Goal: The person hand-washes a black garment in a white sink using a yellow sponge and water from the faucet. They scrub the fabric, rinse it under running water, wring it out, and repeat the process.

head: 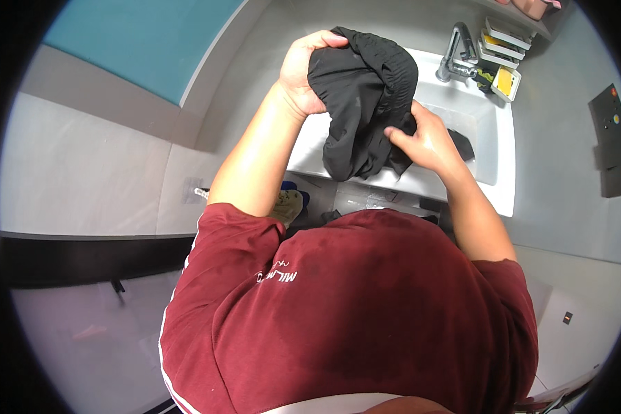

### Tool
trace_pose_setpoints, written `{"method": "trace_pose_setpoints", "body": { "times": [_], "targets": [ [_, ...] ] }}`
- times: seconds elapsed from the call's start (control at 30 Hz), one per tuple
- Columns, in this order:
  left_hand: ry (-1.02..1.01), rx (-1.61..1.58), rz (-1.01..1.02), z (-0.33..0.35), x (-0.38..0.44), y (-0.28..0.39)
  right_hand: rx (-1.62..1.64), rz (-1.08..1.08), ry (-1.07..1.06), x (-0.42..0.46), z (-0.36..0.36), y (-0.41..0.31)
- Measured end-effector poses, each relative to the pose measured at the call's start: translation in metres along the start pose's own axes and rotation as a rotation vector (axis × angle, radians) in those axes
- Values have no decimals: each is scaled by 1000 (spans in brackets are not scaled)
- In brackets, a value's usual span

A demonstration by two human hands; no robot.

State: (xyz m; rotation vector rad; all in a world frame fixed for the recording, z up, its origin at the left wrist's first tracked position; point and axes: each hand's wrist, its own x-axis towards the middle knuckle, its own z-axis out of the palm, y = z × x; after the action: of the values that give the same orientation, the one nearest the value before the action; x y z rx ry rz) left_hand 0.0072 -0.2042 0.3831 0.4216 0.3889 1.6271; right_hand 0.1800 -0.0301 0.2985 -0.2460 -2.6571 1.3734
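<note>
A black garment (359,98) with a gathered elastic band hangs bunched between my two hands, above the left part of a white sink (504,171). My left hand (305,72) grips its upper left edge, with the thumb on top of the cloth. At its lower right side, my right hand (427,134) holds the fabric between the thumb and the fingers, which are partly hidden by the cloth. More dark cloth (461,145) lies in the basin, just beyond my right hand.
A chrome faucet (447,62) rises at the sink's back edge. Right of it are stacked white trays (504,44) and a white soap dish (506,93) holding a yellow item. A grey wall (548,155) borders the sink's right side.
</note>
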Motion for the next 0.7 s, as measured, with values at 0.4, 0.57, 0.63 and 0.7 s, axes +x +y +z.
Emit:
{"method": "trace_pose_setpoints", "body": {
  "times": [0.4, 0.57, 0.63, 0.7],
  "targets": [
    [250, 125, 80, -1, -69, 22, 20, -45, 273, 19, 35, -29],
    [967, 731, 156, -7, -83, 13, 655, 138, 33, 33, -63, -1],
    [1033, 836, 96, -15, -79, 11, 437, 164, -6, 30, -83, -13],
    [1040, 907, 34, -17, -73, 9, 177, 199, 36, 31, -89, -18]
  ]
}}
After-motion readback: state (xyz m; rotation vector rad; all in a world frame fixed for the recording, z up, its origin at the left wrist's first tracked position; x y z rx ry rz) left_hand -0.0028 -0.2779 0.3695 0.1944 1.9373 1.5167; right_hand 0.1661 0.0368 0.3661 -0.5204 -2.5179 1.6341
